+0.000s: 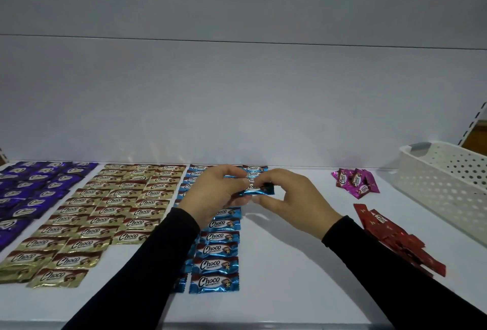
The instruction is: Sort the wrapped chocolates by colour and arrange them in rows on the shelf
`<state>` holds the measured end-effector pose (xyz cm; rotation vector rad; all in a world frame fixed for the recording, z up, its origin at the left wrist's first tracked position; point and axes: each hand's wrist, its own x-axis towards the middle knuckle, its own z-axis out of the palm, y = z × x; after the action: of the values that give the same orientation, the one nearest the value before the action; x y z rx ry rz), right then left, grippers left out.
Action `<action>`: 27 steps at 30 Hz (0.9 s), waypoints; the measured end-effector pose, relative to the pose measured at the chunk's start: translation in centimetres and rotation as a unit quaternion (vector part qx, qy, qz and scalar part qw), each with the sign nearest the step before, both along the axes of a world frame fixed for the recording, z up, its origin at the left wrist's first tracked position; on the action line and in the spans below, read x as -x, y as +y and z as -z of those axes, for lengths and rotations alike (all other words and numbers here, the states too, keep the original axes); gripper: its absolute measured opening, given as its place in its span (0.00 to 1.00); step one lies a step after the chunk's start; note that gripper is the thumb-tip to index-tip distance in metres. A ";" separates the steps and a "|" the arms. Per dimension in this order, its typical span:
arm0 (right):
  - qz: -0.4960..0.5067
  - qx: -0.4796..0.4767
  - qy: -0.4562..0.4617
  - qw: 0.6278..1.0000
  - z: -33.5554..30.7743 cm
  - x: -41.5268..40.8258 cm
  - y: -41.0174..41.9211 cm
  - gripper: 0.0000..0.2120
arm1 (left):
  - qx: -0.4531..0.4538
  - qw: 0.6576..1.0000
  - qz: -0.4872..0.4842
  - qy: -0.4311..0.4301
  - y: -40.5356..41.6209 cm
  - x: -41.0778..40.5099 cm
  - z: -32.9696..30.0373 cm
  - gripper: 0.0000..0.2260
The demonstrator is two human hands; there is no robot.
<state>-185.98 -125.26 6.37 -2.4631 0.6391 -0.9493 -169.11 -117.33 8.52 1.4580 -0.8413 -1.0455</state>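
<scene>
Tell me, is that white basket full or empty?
Cannot tell. The white perforated basket sits side-on at the right of the shelf; its inside is hidden.

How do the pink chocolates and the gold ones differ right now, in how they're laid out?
The gold chocolates lie flat in neat rows on the shelf; the pink chocolates sit in a small loose heap, tilted and overlapping.
The gold ones are many and fill a broad block on the left; the pink ones are only a handful, on the right near the white basket.
Both carry the Choco label, and neither hand touches them.
</scene>
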 end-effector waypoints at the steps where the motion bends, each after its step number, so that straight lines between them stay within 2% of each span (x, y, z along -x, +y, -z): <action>1: 0.001 -0.001 0.002 1.000 0.0 0.0 0.0 0.10 | -0.003 1.000 0.007 -0.015 0.0 0.2 -0.1 0.06; 5: 0.011 -0.017 0.004 1.000 0.4 0.2 -0.3 0.08 | -0.019 0.998 0.011 -0.065 0.2 0.4 -0.1 0.06; 7: 0.024 -0.035 0.008 0.999 0.6 0.2 -0.6 0.07 | -0.006 0.985 0.008 -0.171 0.2 0.0 0.2 0.07; 10: 0.059 -0.063 0.027 0.996 1.1 0.1 -1.3 0.06 | -0.006 0.913 0.008 -0.407 0.6 -1.5 0.5 0.15; 13: 0.084 -0.069 0.080 0.991 1.9 -0.4 -2.0 0.06 | -0.041 0.835 0.046 -0.546 0.6 -3.3 1.2 0.25; 15: 0.111 -0.085 0.087 0.986 2.6 -0.9 -2.2 0.04 | -0.062 0.790 0.077 -0.604 0.4 -4.3 1.9 0.28; 17: 0.129 -0.090 0.102 0.982 3.0 -1.4 -2.5 0.03 | -0.084 0.765 0.098 -0.631 0.1 -5.1 2.6 0.34; 20: 0.125 -0.069 0.146 0.979 3.4 -2.1 -3.1 0.04 | -0.103 0.740 0.128 -0.652 -0.2 -5.8 3.5 0.56; 21: 0.124 -0.067 0.153 0.978 3.4 -2.2 -3.2 0.05 | -0.108 0.735 0.134 -0.656 -0.3 -6.1 3.9 0.60; 24: 0.118 -0.040 0.158 0.979 3.5 -2.1 -3.4 0.11 | -0.116 0.737 0.142 -0.651 -0.6 -6.4 4.7 0.62; 27: 0.091 -0.017 0.164 0.982 3.4 -1.5 -2.8 0.13 | -0.129 0.741 0.145 -0.643 -0.8 -6.6 5.4 0.58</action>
<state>-184.47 -128.09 2.98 -2.5855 0.9954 -0.5884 -162.55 -118.17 3.17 2.3340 -1.9914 -0.1722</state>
